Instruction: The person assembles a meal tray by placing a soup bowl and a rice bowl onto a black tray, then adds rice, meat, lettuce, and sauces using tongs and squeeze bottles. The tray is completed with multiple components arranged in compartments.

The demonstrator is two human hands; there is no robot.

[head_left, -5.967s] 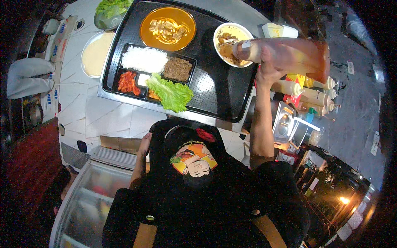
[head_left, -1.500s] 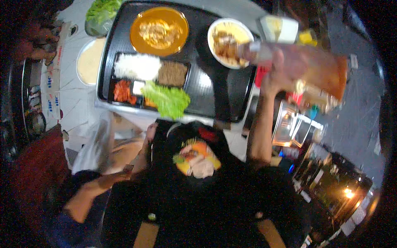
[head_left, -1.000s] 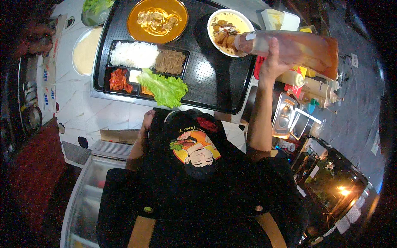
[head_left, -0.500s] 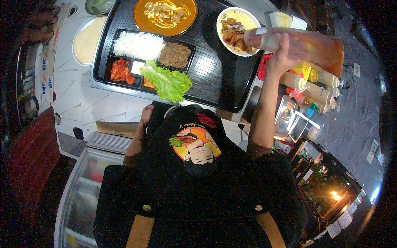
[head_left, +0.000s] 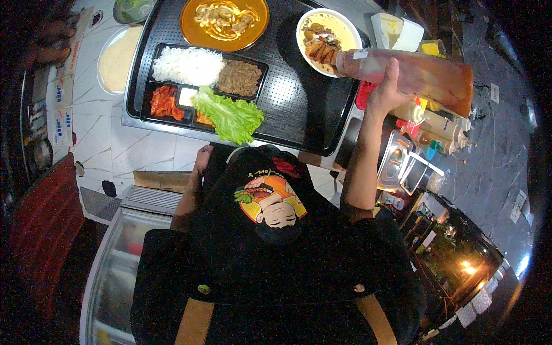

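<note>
My right hand (head_left: 390,92) is closed round a large clear bottle (head_left: 434,77) of reddish-brown sauce, tipped almost level. Its neck points left, at the near right rim of a white bowl (head_left: 357,35). Browned pieces of food (head_left: 322,52) with dark streaks sit in the bowl on something pale yellow. The bowl stands on a black perforated tray (head_left: 293,109). My left hand (head_left: 203,158) hangs low by my apron, below the tray's front edge; its fingers are mostly hidden. Nearest to it on the tray is a black compartment box (head_left: 261,68) with white rice, shredded meat, red kimchi and a lettuce leaf (head_left: 230,114).
An orange curry bowl (head_left: 253,40) is at the tray's back. Left of the tray stands a tub of pale crumbs (head_left: 118,60). Several squeeze bottles (head_left: 443,126) and a metal container (head_left: 393,161) are at the right. A glass-topped chest (head_left: 123,259) stands low at the left.
Dark sauce streaks on the food in the bowl show more clearly now. My right hand and the bottle sit slightly lower and further left in view. The whole view has shifted a little.
</note>
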